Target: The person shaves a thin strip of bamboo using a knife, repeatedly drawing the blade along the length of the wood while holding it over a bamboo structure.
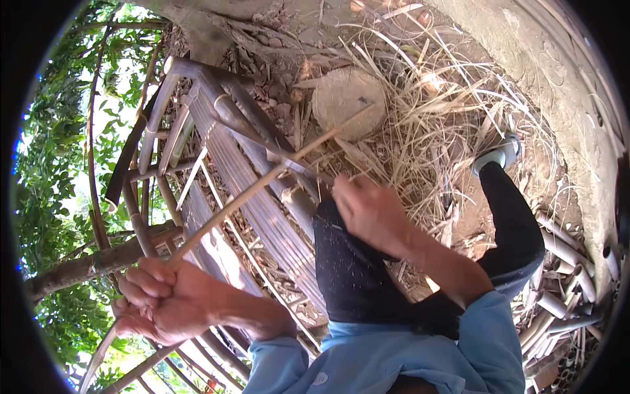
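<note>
A long, thin bamboo strip [226, 211] runs slantwise across the view, its far end over a round wooden block [341, 95]. My left hand [157, 299] is closed around the strip, and a flat end of it sticks out behind the fist at the lower left. In my right hand [371, 213] is a knife [303, 169], its fingers wrapped round the handle, which they mostly hide. The narrow blade points up and left and crosses the strip near its middle. Whether the edge bites into the bamboo, I cannot tell.
A slatted bamboo bench [252, 197] stands to the left, with a bamboo railing [134, 197] and leaves beyond. Pale shavings [426, 125] litter the ground ahead. An earthen wall [538, 59] curves along the right. Cut bamboo pieces [558, 305] are heaped at the lower right, near my leg.
</note>
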`<state>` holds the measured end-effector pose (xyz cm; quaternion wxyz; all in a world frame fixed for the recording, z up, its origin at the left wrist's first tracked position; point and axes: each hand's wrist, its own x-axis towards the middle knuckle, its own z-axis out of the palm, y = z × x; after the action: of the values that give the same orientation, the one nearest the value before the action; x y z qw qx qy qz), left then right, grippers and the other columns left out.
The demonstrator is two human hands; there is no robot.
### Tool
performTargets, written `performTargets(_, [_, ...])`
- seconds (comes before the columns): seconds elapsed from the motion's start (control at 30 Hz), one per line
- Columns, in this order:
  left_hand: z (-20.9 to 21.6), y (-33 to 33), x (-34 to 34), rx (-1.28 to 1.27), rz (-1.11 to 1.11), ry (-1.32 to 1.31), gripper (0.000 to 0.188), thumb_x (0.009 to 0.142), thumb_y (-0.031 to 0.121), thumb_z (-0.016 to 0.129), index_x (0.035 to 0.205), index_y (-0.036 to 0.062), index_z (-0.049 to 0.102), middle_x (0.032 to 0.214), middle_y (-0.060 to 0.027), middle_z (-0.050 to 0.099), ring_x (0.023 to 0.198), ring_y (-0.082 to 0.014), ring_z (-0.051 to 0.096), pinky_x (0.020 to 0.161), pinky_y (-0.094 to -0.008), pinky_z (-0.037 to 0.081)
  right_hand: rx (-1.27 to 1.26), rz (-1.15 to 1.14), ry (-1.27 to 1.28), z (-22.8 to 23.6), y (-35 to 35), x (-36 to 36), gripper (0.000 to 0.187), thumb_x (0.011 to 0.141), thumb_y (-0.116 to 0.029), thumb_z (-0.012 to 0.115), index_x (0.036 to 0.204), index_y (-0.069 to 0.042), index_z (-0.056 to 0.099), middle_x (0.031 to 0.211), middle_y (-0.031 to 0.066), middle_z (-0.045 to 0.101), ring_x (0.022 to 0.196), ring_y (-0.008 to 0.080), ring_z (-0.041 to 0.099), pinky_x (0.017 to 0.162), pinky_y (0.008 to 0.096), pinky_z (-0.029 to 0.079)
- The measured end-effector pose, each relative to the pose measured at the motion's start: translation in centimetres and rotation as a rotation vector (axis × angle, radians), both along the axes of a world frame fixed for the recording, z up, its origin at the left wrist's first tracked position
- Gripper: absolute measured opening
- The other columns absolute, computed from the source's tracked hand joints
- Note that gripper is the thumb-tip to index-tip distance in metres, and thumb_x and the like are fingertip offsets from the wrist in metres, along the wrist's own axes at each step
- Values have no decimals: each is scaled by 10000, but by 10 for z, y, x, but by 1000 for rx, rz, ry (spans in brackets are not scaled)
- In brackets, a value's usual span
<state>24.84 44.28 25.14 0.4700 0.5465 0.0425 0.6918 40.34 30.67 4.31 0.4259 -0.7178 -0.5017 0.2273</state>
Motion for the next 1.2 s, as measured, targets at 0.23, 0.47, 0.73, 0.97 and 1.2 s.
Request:
performTargets(0.23, [-2, -10, 0, -9, 14, -31, 372, 1061, 378, 557, 822, 117, 441, 653, 32, 286, 551, -112, 245, 500, -292, 235, 59, -125, -110, -66, 6, 30, 116, 980, -154, 608, 1012, -72, 531, 712, 145, 574, 473, 236, 609, 345, 361, 447])
performTargets(0.47, [-4, -5, -5, -4, -86, -39, 378, 1073, 346, 508, 781, 137, 392, 625, 31, 278, 537, -117, 240, 497, -291, 233, 255, 52, -51, -64, 9, 27, 89, 1051, -147, 496, 1063, -71, 539, 702, 88, 556, 430, 150, 513, 298, 321, 397])
performTargets(0.73, [-2, 8, -12, 28, -92, -85, 289, 1019, 237, 547, 804, 118, 395, 618, 34, 293, 519, -113, 232, 475, -289, 226, -91, -42, 95, -103, 22, 43, 79, 1014, -150, 563, 1031, -74, 551, 816, 139, 623, 615, 246, 646, 477, 392, 496])
performTargets(0.97, [9, 22, -34, -16, -57, -127, 308, 942, 185, 537, 695, 150, 356, 565, 50, 256, 483, -109, 210, 432, -290, 204, 88, -139, -95, -174, 24, 66, 165, 957, -143, 645, 1091, -69, 586, 859, 175, 648, 662, 374, 655, 573, 480, 535])
performTargets(1.2, [17, 31, -29, -75, -55, -89, 289, 913, 167, 527, 694, 148, 340, 568, 28, 259, 497, -120, 215, 465, -297, 213, -223, -384, 124, -310, -11, 90, 226, 938, -153, 632, 1145, -92, 566, 891, 222, 659, 765, 418, 685, 655, 512, 555])
